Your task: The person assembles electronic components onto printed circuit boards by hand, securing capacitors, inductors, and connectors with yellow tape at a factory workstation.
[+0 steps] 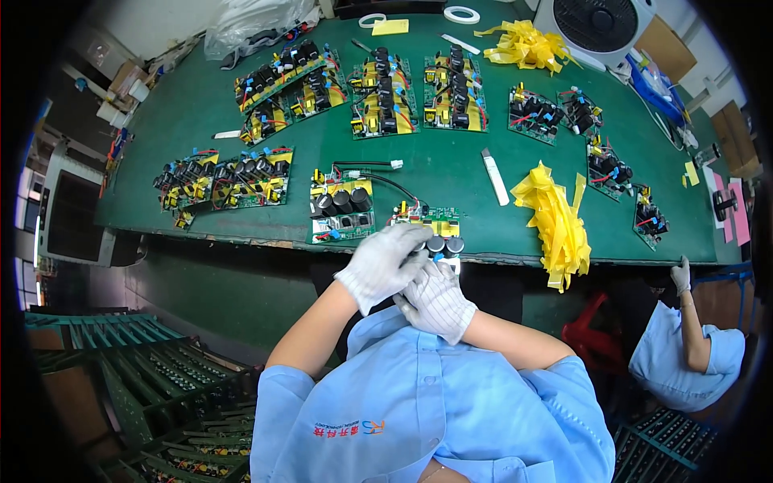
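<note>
Both of my hands wear white gloves and meet at a green circuit board [443,219] at the table's near edge. This board has black round capacitors, a strip of yellow tape and black wires running to a white plug. My left hand [386,262] reaches over its left side, fingers bent and closed at the capacitors. Below it, my right hand [439,302] grips the board's near edge with curled fingers; the fingertips are partly hidden. Just left lies a second circuit board [342,205] with large black capacitors, flat on the green table [451,173].
More circuit boards [382,92] lie in groups across the table. Yellow tape strips [555,225] hang over the near edge; another yellow bundle [527,46] lies farther back. A white-handled cutter [495,177] lies between. A fan [596,24] stands behind. At right, a co-worker's gloved hand [681,275] touches the edge.
</note>
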Motion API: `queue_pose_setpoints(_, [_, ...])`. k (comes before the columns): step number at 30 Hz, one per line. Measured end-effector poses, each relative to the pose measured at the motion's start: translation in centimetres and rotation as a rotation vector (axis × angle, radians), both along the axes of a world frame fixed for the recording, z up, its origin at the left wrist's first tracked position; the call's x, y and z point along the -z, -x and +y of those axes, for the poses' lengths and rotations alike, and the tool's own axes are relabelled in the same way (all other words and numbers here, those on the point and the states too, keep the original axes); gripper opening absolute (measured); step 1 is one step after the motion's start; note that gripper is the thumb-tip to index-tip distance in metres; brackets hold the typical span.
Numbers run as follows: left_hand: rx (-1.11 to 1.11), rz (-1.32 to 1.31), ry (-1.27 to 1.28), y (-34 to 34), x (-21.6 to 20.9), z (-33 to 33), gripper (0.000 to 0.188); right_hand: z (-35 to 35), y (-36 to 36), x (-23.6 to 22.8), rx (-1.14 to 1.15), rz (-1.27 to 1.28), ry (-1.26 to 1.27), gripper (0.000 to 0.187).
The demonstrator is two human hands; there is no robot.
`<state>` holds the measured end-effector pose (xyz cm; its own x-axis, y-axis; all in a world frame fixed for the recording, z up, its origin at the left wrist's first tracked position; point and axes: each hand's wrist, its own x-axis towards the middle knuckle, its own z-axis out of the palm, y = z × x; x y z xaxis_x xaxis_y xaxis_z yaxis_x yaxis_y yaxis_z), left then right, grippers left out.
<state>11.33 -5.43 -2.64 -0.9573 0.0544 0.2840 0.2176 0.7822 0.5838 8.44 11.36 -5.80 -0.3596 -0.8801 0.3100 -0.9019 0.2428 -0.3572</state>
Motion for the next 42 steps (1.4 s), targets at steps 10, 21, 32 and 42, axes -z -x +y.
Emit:
queue_pose_setpoints(10, [0.156, -0.367, 0.4, 3.3, -1.0, 1.3, 0.044, 3.8, 14.5, -4.5, 0.619, 0.047, 0.042, 0.035])
queue_pose_setpoints(21, [0.055, -0.211, 0.002, 3.0, -7.2, -2.2, 0.052, -0.6, 20.7, 0.0, 0.71, -0.117, -0.465, 0.024])
queue_pose_setpoints(32, [-0.139, 0.21, -0.925, 5.2, -7.2, -2.9, 0.049, 5.2, 17.0, -2.9, 0.607, -0.666, 0.198, 0.032])
queue_pose_setpoints(42, [0.395, -0.091, 0.365, 7.9, 1.0, 1.5, 0.044, 12.2, 7.5, 1.9, 0.579, -0.422, 0.363, 0.023])
